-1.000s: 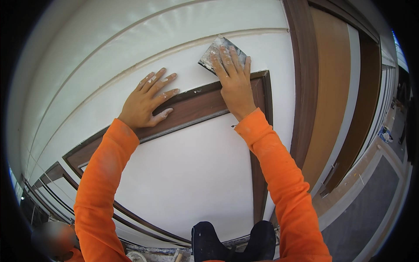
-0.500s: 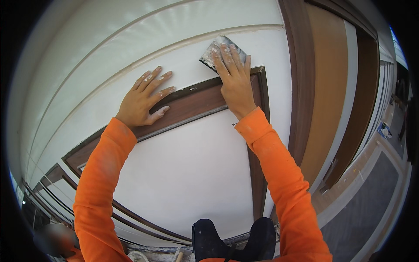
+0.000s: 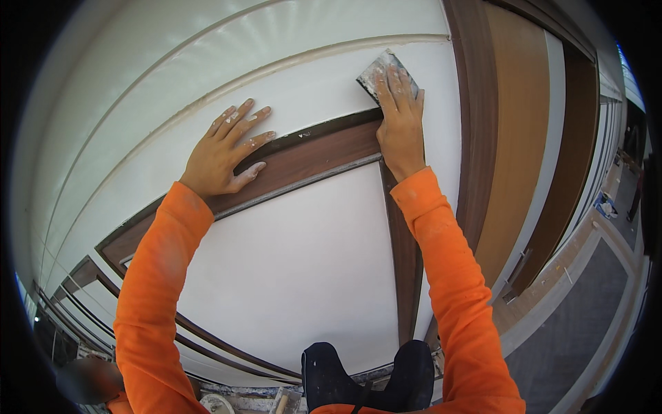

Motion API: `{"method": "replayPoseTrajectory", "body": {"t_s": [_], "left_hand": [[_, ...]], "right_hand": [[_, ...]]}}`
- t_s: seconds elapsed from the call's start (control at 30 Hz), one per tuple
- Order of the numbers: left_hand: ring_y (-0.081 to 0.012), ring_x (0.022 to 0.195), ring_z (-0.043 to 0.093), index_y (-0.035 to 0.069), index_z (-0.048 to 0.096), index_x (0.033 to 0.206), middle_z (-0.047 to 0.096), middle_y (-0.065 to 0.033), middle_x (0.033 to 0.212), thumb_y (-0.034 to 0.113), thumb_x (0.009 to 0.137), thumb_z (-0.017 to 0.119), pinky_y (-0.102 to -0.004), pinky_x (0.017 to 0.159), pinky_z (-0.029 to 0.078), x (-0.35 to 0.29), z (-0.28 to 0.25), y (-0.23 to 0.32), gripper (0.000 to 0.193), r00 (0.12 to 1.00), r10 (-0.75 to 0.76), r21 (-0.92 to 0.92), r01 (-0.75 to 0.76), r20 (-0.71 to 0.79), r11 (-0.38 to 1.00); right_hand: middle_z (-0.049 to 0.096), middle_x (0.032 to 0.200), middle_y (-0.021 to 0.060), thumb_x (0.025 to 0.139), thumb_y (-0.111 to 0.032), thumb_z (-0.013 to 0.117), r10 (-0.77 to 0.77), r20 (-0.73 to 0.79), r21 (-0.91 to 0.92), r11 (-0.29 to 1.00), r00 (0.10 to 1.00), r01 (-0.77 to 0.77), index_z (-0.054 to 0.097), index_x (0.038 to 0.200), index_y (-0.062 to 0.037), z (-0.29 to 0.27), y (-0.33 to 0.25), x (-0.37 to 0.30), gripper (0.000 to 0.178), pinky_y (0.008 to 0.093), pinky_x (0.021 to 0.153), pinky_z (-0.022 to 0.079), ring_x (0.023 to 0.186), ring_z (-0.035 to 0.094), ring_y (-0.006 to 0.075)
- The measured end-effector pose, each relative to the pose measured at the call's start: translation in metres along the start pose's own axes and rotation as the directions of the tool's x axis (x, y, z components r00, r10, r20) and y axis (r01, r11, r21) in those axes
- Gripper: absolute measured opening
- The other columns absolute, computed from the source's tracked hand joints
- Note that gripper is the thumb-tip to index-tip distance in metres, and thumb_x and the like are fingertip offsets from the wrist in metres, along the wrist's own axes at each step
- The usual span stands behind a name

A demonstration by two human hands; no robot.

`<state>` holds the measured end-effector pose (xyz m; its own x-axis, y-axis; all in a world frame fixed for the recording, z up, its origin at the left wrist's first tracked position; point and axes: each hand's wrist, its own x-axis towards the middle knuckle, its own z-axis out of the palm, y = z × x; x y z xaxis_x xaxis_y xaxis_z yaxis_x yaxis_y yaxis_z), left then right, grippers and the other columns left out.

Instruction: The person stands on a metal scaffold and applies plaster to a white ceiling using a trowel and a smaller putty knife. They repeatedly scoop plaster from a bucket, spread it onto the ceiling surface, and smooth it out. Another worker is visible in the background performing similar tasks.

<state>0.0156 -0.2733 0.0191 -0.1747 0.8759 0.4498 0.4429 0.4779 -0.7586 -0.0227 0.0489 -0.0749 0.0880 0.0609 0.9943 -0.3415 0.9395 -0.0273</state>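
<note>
My right hand (image 3: 400,124) presses a flat, square, dark-edged piece smeared with white (image 3: 379,69) against the white wall panel (image 3: 303,90), near its right end. Its fingers lie stretched over the piece; whether it is a scraper or a sanding sheet, I cannot tell. Below it runs a brown wooden frame moulding (image 3: 317,152), whose upper right corner my right hand and wrist partly cover. Further left, my left hand (image 3: 224,152) lies with fingers spread on the wall and the moulding's upper edge. It holds nothing. White specks dot the fingers of both hands.
Brown upright trim (image 3: 476,138) borders the wall on the right, beside a tan panel (image 3: 520,138). Low down are a round white container (image 3: 217,404) and a wooden-handled tool (image 3: 283,401). Another person in orange (image 3: 118,402) is at the lower left.
My right hand has slid the smeared square piece to the right and slightly up along the wall, toward the brown trim. My left hand has stayed nearly in place.
</note>
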Motion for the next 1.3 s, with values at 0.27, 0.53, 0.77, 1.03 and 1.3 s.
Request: {"method": "replayPoseTrajectory", "body": {"t_s": [0.27, 0.53, 0.77, 1.03, 1.3], "left_hand": [[-0.0297, 0.150, 0.029, 0.023, 0.060, 0.133, 0.041, -0.0036, 0.157, 0.031, 0.087, 0.072, -0.0477, 0.125, 0.026, -0.001, 0.002, 0.000, 0.048, 1.000, -0.003, -0.007, 0.003, 0.004, 1.000], [-0.0300, 0.150, 0.029, 0.023, 0.061, 0.133, 0.041, -0.0027, 0.157, 0.030, 0.086, 0.072, -0.0481, 0.124, 0.027, -0.001, 0.000, -0.001, 0.048, 1.000, -0.009, -0.006, 0.009, -0.004, 1.000], [-0.0306, 0.150, 0.030, 0.022, 0.061, 0.132, 0.042, -0.0035, 0.157, 0.029, 0.086, 0.072, -0.0482, 0.124, 0.027, -0.001, 0.002, -0.001, 0.047, 1.000, -0.004, -0.001, 0.004, -0.005, 1.000], [-0.0310, 0.149, 0.031, 0.021, 0.061, 0.132, 0.042, -0.0045, 0.157, 0.029, 0.086, 0.073, -0.0485, 0.123, 0.027, 0.000, -0.001, 0.000, 0.048, 1.000, 0.001, 0.007, -0.001, 0.003, 1.000], [-0.0307, 0.149, 0.031, 0.021, 0.061, 0.131, 0.042, -0.0046, 0.157, 0.030, 0.087, 0.072, -0.0486, 0.123, 0.027, 0.001, -0.002, 0.001, 0.047, 1.000, 0.004, -0.007, -0.004, -0.012, 1.000]], "right_hand": [[0.045, 0.154, 0.0148, 0.081, 0.013, 0.051, -0.160, 0.055, 0.051, 0.986, 0.986, 0.157, 0.050, 0.147, -0.0125, 0.013, -0.027, 0.012, 0.070, 0.0704, 0.114, 0.023, 0.144, 0.039, 0.0379], [0.047, 0.152, 0.0160, 0.080, 0.015, 0.051, -0.023, 0.005, -0.018, 1.000, 1.000, 0.024, 0.051, 0.146, -0.0114, -0.001, 0.009, 0.010, 0.071, 0.0681, 0.115, 0.025, 0.142, 0.040, 0.0397], [0.046, 0.154, 0.0154, 0.078, 0.016, 0.051, -0.071, 0.008, -0.002, 0.997, 0.997, 0.071, 0.050, 0.147, -0.0115, -0.003, 0.013, 0.002, 0.074, 0.0675, 0.116, 0.024, 0.144, 0.039, 0.0389], [0.047, 0.152, 0.0157, 0.080, 0.015, 0.050, -0.090, 0.018, -0.002, 0.996, 0.996, 0.090, 0.051, 0.146, -0.0113, 0.001, 0.012, 0.018, 0.071, 0.0663, 0.116, 0.025, 0.143, 0.040, 0.0372], [0.048, 0.152, 0.0146, 0.080, 0.017, 0.048, 0.107, -0.039, 0.044, 0.993, 0.993, -0.106, 0.049, 0.148, -0.0117, -0.014, 0.038, 0.003, 0.074, 0.0638, 0.117, 0.026, 0.144, 0.039, 0.0375]]}}
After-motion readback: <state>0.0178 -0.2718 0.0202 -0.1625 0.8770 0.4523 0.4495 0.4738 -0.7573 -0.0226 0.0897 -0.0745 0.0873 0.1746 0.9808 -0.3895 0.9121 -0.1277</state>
